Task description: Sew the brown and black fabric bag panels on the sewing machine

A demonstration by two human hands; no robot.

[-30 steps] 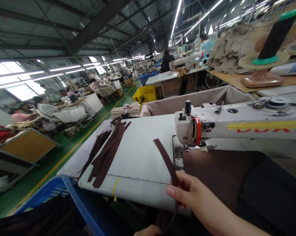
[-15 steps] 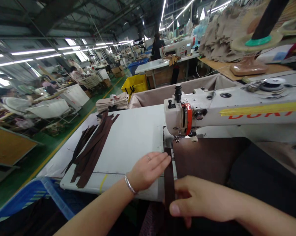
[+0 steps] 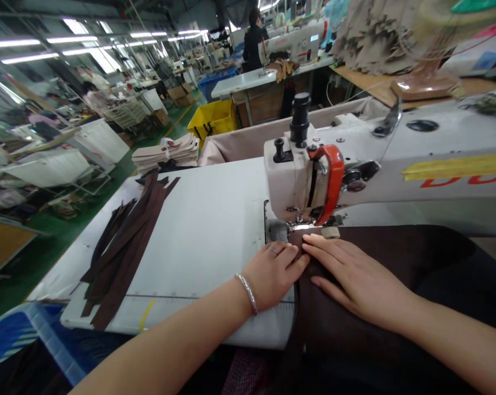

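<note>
Both hands lie flat on a big piece of dark brown cloth [image 3: 396, 258] on the white tabletop [image 3: 207, 230]. The left hand [image 3: 275, 271] rests half on the tabletop. Its fingers [image 3: 291, 253] are pressed together and touch the left edge of the cloth. They hold nothing. A silver bracelet [image 3: 248, 293] sits on the wrist and a ring [image 3: 274, 251] on one finger. The right hand [image 3: 355, 277] is just beside it, at 3 o'clock, flat on the cloth. Its fingers [image 3: 326, 249] are straight and close together and point to 10 o'clock. They pinch nothing. The tips of both hands nearly meet.

At 12 o'clock from the hands, very near, stands the white sewing machine [image 3: 297, 170] with an orange guard [image 3: 333, 175] on its head. The top corner of the cloth lies right under that head. The cloth spreads from there to 3 o'clock and hangs over the near edge of the tabletop at 6 o'clock.

At 9 o'clock, well apart from the left hand, a pile of long brown strips [image 3: 124, 241] lies on the tabletop. Behind the pile, at 11 o'clock, is a stack of tan pieces [image 3: 165, 153], and farther back a yellow bin [image 3: 213, 118]. A blue crate [image 3: 17, 334] sits at 8 o'clock, below the tabletop.
</note>
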